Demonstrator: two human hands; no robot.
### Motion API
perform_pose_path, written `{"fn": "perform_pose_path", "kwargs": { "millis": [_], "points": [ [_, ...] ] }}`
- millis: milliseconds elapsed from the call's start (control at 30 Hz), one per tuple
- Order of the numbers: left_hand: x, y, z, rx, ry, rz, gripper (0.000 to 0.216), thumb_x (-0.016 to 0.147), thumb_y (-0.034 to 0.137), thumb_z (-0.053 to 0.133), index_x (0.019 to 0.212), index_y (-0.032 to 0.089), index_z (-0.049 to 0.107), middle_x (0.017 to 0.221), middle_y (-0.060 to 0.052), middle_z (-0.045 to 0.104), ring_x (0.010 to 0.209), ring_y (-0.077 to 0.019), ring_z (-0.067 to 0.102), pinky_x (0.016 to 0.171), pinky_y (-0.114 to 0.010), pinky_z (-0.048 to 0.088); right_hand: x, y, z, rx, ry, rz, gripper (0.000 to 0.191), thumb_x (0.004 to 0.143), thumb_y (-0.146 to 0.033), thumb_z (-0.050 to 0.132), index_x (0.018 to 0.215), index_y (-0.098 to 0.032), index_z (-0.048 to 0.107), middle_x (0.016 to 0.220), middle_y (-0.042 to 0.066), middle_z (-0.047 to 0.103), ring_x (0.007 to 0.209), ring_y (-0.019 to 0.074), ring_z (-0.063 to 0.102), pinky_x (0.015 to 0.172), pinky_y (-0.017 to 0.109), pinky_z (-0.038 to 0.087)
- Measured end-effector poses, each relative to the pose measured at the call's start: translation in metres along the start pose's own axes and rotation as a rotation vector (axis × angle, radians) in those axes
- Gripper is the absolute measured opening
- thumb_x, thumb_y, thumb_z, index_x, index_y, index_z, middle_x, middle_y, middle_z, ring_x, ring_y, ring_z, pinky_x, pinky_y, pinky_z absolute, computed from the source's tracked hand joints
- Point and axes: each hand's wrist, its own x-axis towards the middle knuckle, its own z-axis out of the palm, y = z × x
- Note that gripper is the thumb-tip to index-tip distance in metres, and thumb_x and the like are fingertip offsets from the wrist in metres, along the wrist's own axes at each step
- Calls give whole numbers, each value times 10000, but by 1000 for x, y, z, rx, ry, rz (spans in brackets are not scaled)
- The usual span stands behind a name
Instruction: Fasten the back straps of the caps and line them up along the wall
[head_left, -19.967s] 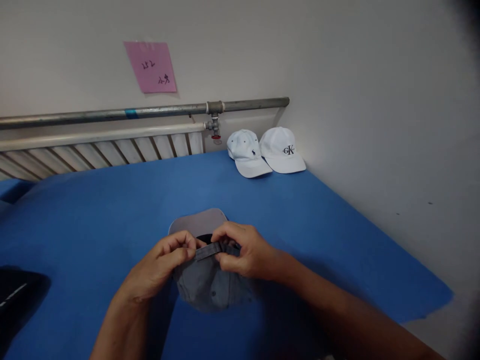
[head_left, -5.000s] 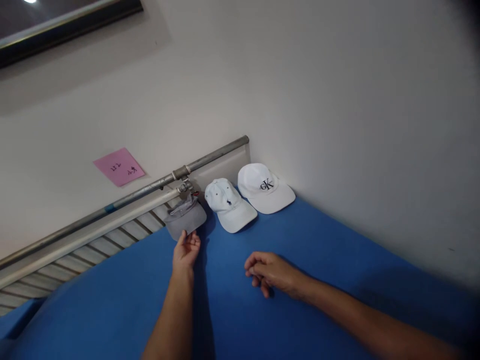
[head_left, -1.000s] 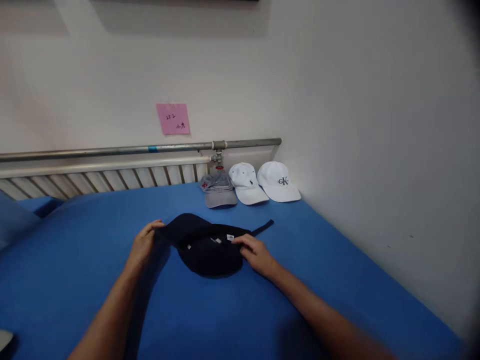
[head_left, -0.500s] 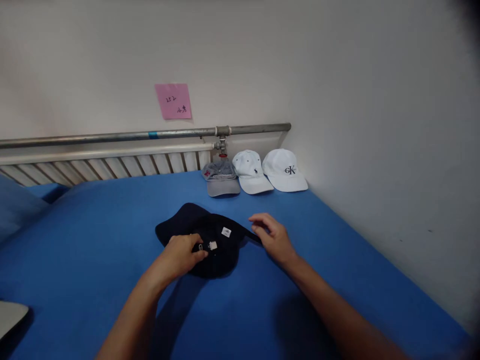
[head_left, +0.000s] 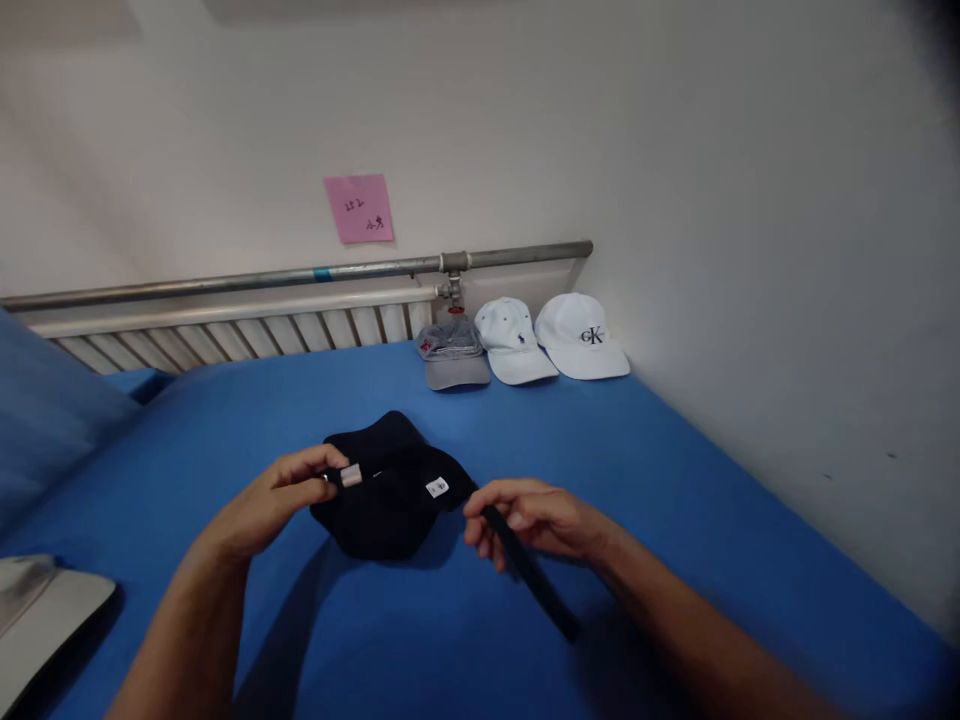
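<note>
A black baseball cap [head_left: 386, 515] lies upturned on the blue surface, its brim pointing to the far left and a white label [head_left: 437, 487] showing inside. At its left edge, my left hand [head_left: 281, 495] pinches the short end of the back band, where a small metal buckle and a pale tag show. My right hand [head_left: 536, 515] closes round the long black strap [head_left: 534, 580] on the cap's right side. The strap's free end hangs past my fingers toward me, apart from the buckle.
Against the radiator [head_left: 262, 335] stand a grey cap [head_left: 454, 355], a white cap with a small dark logo [head_left: 514, 340] and a white cap lettered CK [head_left: 581, 335]. Another pale cap [head_left: 67, 610] is cut off at the lower left. A wall [head_left: 787, 280] bounds the right.
My left hand has moved left from the cap's inside to its buckle end. My right hand has come nearer me, gripping the strap and drawing it out of the cap's rim line.
</note>
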Motion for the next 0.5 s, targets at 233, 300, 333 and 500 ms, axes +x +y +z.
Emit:
{"fn": "perform_pose_path", "kwargs": {
  "millis": [233,300,333,500],
  "points": [
    [26,-16,24,-300,-58,-59,160,648,269,682,763,158,675,637,14,579,555,-91,460,528,-208,321,30,-5,23,-257,302,-103,290,738,-144,539,1005,-186,644,877,42,665,697,127,616,616,262,471],
    [31,-18,31,-367,-56,-61,185,636,291,737,741,152,676,661,8,605,571,-91,495,547,-205,345,41,-17,28,-494,483,-121,188,818,-251,524,935,-188,656,732,6,616,594,106,549,569,249,437],
    [33,-20,33,-407,-58,-65,196,626,293,759,733,151,675,670,7,616,580,-93,514,559,-205,361,46,-23,30,-632,558,-148,183,836,-294,523,888,-188,663,690,-1,588,587,110,531,575,257,433],
    [38,-36,40,-555,-84,-78,196,635,265,788,760,156,683,710,4,660,617,-102,579,611,-215,409,71,-37,27,-1062,694,-501,97,776,-256,619,713,-196,661,1012,63,624,1029,205,552,917,360,414]
  ]
}}
